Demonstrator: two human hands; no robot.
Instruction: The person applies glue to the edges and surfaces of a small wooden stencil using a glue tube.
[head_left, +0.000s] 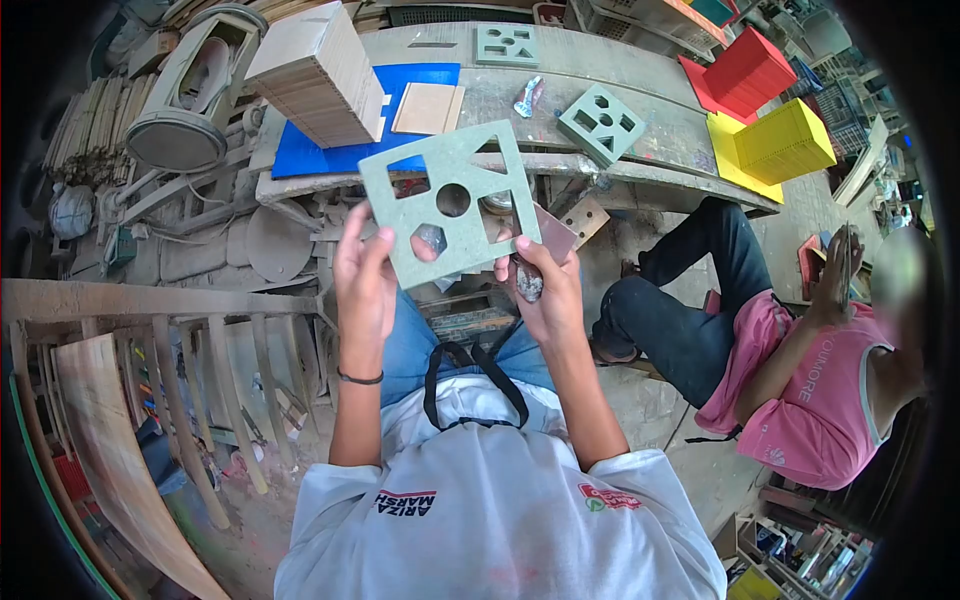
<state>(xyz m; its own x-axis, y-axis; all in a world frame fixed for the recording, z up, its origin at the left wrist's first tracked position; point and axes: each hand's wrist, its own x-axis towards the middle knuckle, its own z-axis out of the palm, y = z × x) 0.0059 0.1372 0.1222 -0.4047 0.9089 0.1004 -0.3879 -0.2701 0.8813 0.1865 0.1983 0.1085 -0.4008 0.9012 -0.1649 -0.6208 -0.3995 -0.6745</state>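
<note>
A pale green board (415,208) with cut-out shapes, among them a circle, a hexagon, a square and a triangle, is held up tilted in front of me. My left hand (362,280) grips its left edge, thumb in front; a fingertip shows through the hexagonal hole. At the lower right corner, my right hand (550,290) pinches the board with its thumb on the face. A dark, whitish-speckled lump (529,281) shows under the right palm, partly hidden. Behind that corner a flat brownish piece (556,236) sticks out.
On the bench (640,95) ahead lie two more green cut-out boards (601,124), a wooden block stack (320,85) on a blue sheet (300,152), and red (750,75) and yellow stacks (787,145). A person in pink (800,390) sits at right. Wooden railing (190,300) stands at left.
</note>
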